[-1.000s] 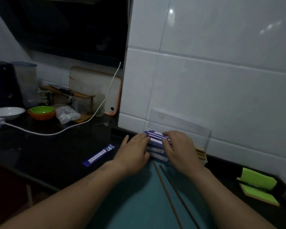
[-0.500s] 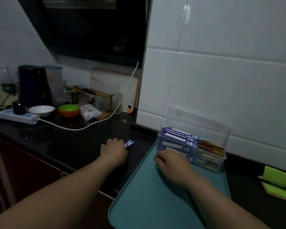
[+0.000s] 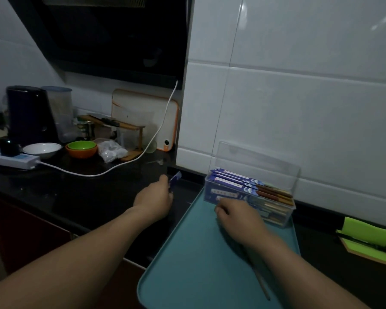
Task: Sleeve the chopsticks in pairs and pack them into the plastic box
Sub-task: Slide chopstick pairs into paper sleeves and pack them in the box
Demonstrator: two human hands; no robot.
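Your left hand (image 3: 153, 198) has lifted the sleeve (image 3: 175, 178), pinching it; your right hand (image 3: 236, 214), before the box (image 3: 279, 217), covers the chopsticks (image 3: 260, 282), grip unclear. Sleeving looks next.

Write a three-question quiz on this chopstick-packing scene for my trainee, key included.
1. True or false: the lid of the plastic box is shut.
2. What does the left hand pinch? A) a blue sleeve B) a spoon C) a sponge
3. Fill in: the plastic box stands on the far end of the teal ____.

Key
1. False: the lid stands open, upright behind the box.
2. A
3. tray
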